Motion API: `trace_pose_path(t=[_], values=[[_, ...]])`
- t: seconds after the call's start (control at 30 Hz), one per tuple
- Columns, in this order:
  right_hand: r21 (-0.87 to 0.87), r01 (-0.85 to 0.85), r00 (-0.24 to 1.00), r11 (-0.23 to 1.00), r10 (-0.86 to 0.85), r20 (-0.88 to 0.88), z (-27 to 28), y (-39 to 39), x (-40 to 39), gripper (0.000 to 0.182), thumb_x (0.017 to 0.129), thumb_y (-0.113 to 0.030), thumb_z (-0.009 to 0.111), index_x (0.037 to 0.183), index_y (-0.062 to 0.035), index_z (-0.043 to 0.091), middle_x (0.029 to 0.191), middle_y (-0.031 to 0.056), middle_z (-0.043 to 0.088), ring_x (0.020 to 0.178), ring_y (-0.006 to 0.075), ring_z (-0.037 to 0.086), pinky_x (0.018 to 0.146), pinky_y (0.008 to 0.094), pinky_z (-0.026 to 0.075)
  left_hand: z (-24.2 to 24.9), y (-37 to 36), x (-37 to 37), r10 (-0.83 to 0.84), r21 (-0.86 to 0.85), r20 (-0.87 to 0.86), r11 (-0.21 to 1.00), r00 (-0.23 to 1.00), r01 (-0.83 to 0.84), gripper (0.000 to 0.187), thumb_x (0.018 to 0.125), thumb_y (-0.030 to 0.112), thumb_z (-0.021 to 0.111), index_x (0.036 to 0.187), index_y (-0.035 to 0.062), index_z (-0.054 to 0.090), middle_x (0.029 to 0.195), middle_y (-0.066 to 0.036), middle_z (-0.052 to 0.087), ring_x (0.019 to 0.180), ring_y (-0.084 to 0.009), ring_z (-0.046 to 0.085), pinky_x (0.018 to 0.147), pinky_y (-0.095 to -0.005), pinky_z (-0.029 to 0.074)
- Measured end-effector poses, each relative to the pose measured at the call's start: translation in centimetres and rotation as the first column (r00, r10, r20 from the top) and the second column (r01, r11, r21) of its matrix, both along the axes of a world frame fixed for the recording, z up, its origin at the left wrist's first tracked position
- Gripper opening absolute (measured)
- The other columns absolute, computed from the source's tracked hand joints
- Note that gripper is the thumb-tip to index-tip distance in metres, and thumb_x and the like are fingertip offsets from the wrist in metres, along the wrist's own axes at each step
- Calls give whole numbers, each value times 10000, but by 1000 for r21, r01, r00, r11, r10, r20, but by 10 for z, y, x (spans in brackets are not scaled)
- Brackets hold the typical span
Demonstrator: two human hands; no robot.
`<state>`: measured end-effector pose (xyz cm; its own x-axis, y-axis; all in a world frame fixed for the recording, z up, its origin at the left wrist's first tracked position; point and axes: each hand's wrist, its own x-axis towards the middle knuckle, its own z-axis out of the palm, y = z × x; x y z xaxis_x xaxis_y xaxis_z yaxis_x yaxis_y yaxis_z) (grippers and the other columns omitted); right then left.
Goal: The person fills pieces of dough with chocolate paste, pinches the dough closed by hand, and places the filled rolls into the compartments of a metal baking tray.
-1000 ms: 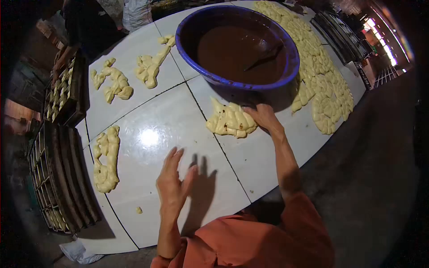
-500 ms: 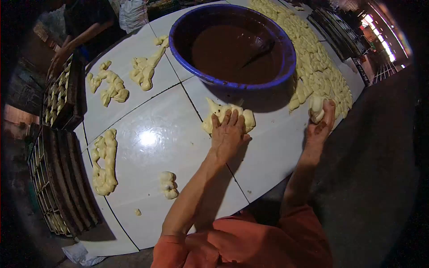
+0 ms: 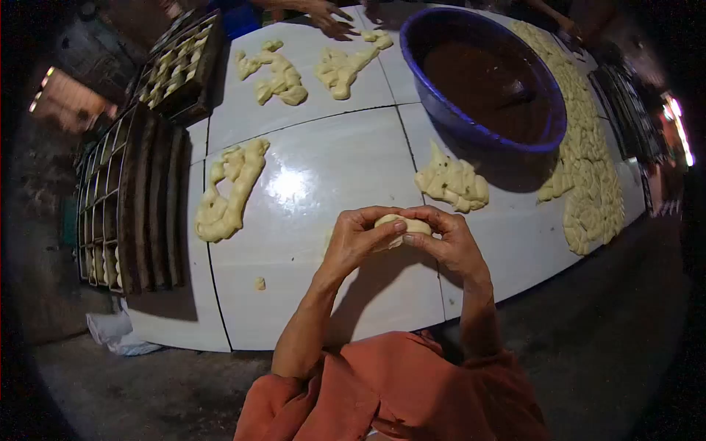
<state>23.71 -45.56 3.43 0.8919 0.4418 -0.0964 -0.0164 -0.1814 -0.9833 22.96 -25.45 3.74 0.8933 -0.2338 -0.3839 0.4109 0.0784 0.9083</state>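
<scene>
My left hand (image 3: 358, 241) and my right hand (image 3: 454, 244) meet over the front part of the table. Both are closed around one pale piece of dough (image 3: 407, 225), thumbs on its near side and fingers curled behind. Part of the piece is hidden by the fingers. Just beyond my hands lies a flattened lump of dough (image 3: 452, 182) with dark specks, beside a blue basin (image 3: 482, 136) of brown filling. A dark utensil handle leans in the filling. Close to my left wrist, a bit of pale dough shows, mostly covered by the hand.
Dough strips (image 3: 234, 191) lie on the left of the white tiled table (image 3: 323, 162). Stacked divided trays (image 3: 110, 198) stand along its left edge. Many shaped dough pieces (image 3: 588, 184) cover the right side. At the far edge, another person's hand (image 3: 329, 16) reaches in.
My left hand has left the speckled lump, and my right hand has come leftward from the shaped pieces. Both now grip one dough piece. The view has shifted; another person's hand appears at the far edge.
</scene>
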Motion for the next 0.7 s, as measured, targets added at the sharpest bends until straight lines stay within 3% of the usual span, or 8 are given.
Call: trace_pose_path(t=[0.13, 0.23, 0.3, 0.37, 0.4, 0.53, 0.63, 0.7], values=[[40, -37, 982, 999, 44, -183, -8, 42, 1, 296, 880, -120, 696, 1149, -8, 648, 911, 38, 687, 819, 98, 620, 763, 252, 516, -22, 55, -43, 254, 8, 18, 967, 967, -254, 256, 863, 144, 749, 1060, -16, 715, 902, -85, 713, 790, -120, 660, 684, -239, 534], [295, 180, 935, 938, -71, -346, -9, 61, -1, 260, 909, -173, 643, 1107, -5, 646, 860, 59, 646, 713, 113, 620, 584, 255, 512, -23, 87, -80, 418, 1, 58, 908, 907, -419, 246, 875, 102, 723, 1083, -26, 699, 975, -97, 712, 841, -130, 667, 735, -257, 544], [407, 234, 902, 883, -41, -429, -6, 61, -2, 296, 952, -270, 617, 1094, -9, 624, 842, 47, 617, 718, 131, 611, 645, 269, 509, -28, 101, -106, 486, 53, 42, 872, 873, -488, 281, 875, 158, 727, 1095, -15, 702, 1009, -123, 712, 919, -152, 665, 786, -281, 547], [466, 306, 896, 830, -87, -434, -11, 65, -8, 337, 969, -312, 608, 1123, -12, 607, 864, 48, 614, 739, 136, 612, 698, 278, 510, -18, 106, -130, 332, 343, 82, 876, 940, -340, 422, 850, 249, 751, 1195, 19, 670, 1097, -186, 697, 1035, -250, 664, 967, -389, 491], [571, 259, 890, 779, 37, -454, -18, 64, -11, 363, 970, -339, 618, 1148, -24, 584, 914, 53, 616, 769, 136, 610, 752, 286, 497, -55, 116, -145, -44, 711, 276, 681, 960, -173, 614, 854, 333, 742, 1364, 53, 546, 1374, -288, 512, 1242, -381, 547, 1094, -557, 333], [373, 199, 946, 906, -78, -316, -17, 83, -28, 159, 951, -150, 610, 1076, -85, 536, 944, 61, 644, 832, 123, 564, 817, 269, 444, -62, 98, -173, -168, 876, 340, 416, 926, -246, 827, 835, 413, 732, 1524, 171, 345, 1572, -324, 119, 1445, -501, 173, 1108, -688, 140], [314, 146, 937, 938, -30, -348, -11, 88, -42, 187, 979, -172, 565, 1148, -128, 499, 1288, 111, 620, 1176, 158, 531, 979, 325, 413, -51, 89, -165, -40, 731, 653, 293, 756, -616, 721, 797, 349, 785, 1418, 116, 502, 1525, -313, 270, 1404, -480, 285, 1111, -632, 219], [338, 81, 972, 938, 1, -234, -6, 103, -55, 263, 1008, -205, 510, 1249, -108, 473, 1427, 127, 520, 1352, 217, 425, 1053, 355, 374, -28, 83, -151, 153, 543, 668, 570, 729, -617, 637, 766, 295, 821, 1317, 73, 590, 1412, -263, 469, 1312, -434, 439, 1058, -529, 370]])
